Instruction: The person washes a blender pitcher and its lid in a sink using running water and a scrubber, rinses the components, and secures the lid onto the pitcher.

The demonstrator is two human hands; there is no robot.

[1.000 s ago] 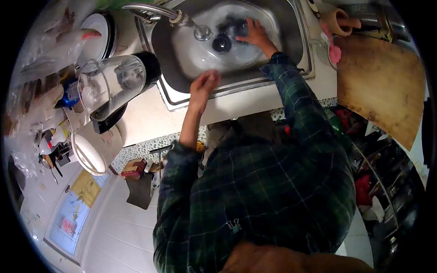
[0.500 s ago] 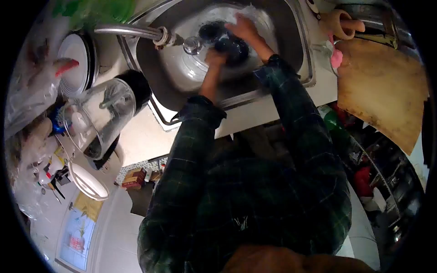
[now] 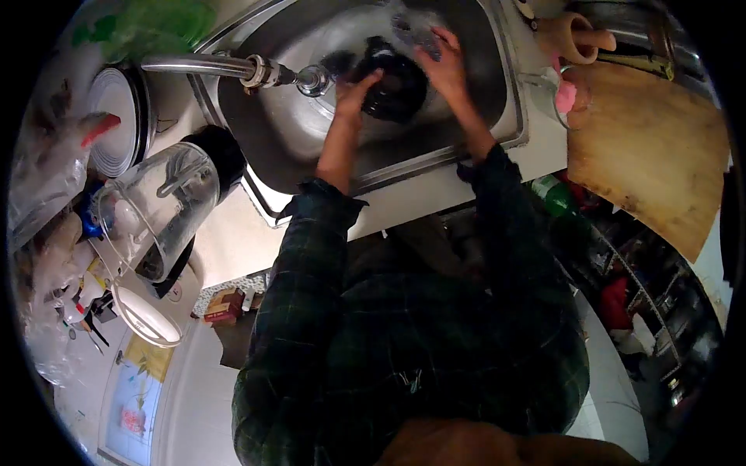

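Note:
Inside the steel sink is a black round part with a narrower neck at its top; its exact kind I cannot make out. My left hand grips its left edge, thumb on top and the other fingers partly hidden. Above and to the right, my right hand has its fingers curled on a crumpled, see-through greyish piece, perhaps plastic or mesh. The faucet reaches in from the left, its spout end just beside my left hand.
Left of the sink lies a clear pitcher with a black end, near stacked plates and plastic bags. To the right are a wooden board, a mortar with pestle and a glass with something pink.
My right hand has turned, fingers now curled on the see-through piece. The black part has shifted and stands out more plainly, my left hand at its side. The whole view has moved slightly.

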